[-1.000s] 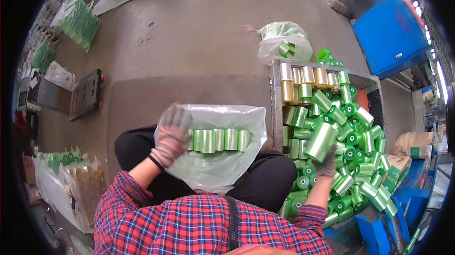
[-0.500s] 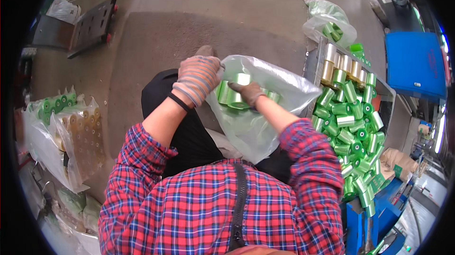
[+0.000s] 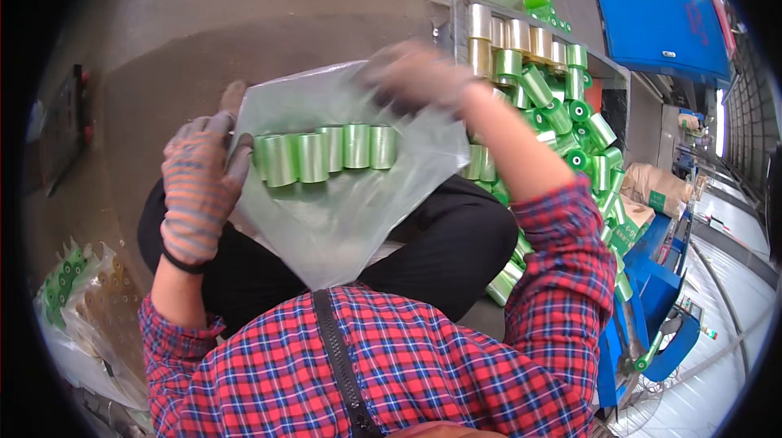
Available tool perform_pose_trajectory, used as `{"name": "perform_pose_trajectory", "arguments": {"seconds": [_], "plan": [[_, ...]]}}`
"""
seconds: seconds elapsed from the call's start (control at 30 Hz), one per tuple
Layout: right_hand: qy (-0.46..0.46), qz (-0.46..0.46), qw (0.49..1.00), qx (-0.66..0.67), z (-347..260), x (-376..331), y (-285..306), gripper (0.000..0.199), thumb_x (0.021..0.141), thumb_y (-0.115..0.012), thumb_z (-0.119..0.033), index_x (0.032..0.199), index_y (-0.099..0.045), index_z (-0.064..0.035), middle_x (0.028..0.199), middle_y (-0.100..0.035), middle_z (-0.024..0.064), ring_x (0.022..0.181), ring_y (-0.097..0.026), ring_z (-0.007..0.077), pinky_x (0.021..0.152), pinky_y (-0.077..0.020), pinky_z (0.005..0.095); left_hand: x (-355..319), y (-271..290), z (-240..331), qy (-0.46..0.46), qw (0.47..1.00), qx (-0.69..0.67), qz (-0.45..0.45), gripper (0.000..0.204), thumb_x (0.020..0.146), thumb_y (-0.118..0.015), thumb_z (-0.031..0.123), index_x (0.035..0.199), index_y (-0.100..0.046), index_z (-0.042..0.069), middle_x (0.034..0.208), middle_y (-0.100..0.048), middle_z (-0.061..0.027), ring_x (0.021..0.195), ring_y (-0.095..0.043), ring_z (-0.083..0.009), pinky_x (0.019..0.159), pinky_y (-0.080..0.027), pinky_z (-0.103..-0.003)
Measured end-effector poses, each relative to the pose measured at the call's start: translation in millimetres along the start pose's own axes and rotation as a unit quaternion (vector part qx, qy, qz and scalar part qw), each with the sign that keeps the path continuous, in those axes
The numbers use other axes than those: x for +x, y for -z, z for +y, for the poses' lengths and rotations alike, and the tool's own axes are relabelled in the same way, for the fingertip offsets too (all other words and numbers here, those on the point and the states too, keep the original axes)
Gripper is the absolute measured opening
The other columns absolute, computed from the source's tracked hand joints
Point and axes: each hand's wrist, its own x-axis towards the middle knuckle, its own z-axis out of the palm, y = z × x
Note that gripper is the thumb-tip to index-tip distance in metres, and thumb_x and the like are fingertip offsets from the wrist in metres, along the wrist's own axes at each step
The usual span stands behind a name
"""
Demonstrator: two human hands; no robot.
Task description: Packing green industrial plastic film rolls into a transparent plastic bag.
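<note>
- The green film rolls are set in a row on or inside the translucent plastic bag, left of centre; which of the two cannot be told.
- Rolls are judged stiff, smooth, slippery and fairly light; they should be held around the barrel. The bag is judged limp and should be pinched at its rim.
- The left grip is placed at the bag's left edge; clamping cannot be confirmed.
- The right grip, upper centre, is blurred; its closure cannot be told.
- Heaped rolls, right, are partly hidden by the forearm.

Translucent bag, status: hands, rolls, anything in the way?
Left hand at left edge of translucent bag, grip unclear. Right hand blurred, covering part of bag's upper edge. Green rolls within bag's outline, side by side, uncovered by either hand.
</note>
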Motion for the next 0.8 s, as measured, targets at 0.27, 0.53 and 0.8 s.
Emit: {"name": "perform_pose_trajectory", "arguments": {"seconds": [0.27,0.53,0.8], "plan": [[-0.428,0.264,0.863,0.051,368.7,-24.3,13.6,0.068,0.069,-0.069,-0.044,0.114,-0.051,0.0042,0.104,-0.058,0.0268,0.090,-0.059,0.0353,0.073,-0.0487,0.0381,24.5,-28.8,62.2,-0.212,0.965,-0.156,-0.015,0.032,0.060,-0.066,0.005,0.091,-0.061,0.004,0.079,-0.058,-0.0068,0.080,-0.056,-0.0255,0.077,-0.041,-0.036],[-0.173,0.370,0.844,0.348,395.4,-3.1,-46.1,0.069,0.064,-0.075,-0.041,0.112,-0.051,0.0032,0.080,-0.059,0.0101,0.053,-0.051,0.0192,0.053,-0.0458,0.0307,34.5,-58.5,78.2,-0.151,0.963,-0.045,-0.220,0.022,0.073,-0.058,0.015,0.093,-0.061,0.005,0.080,-0.060,-0.0105,0.081,-0.057,-0.0265,0.076,-0.040,-0.038],[0.215,0.269,0.641,0.686,188.4,-149.0,-70.1,0.082,0.071,-0.060,-0.061,0.129,-0.036,-0.0081,0.118,-0.050,0.0164,0.102,-0.055,0.0312,0.085,-0.0478,0.0453,-28.1,-82.1,75.9,-0.336,0.813,0.021,-0.475,0.045,0.070,-0.053,0.012,0.115,-0.054,0.016,0.078,-0.061,-0.0107,0.078,-0.060,-0.0287,0.068,-0.047,-0.040]]}}
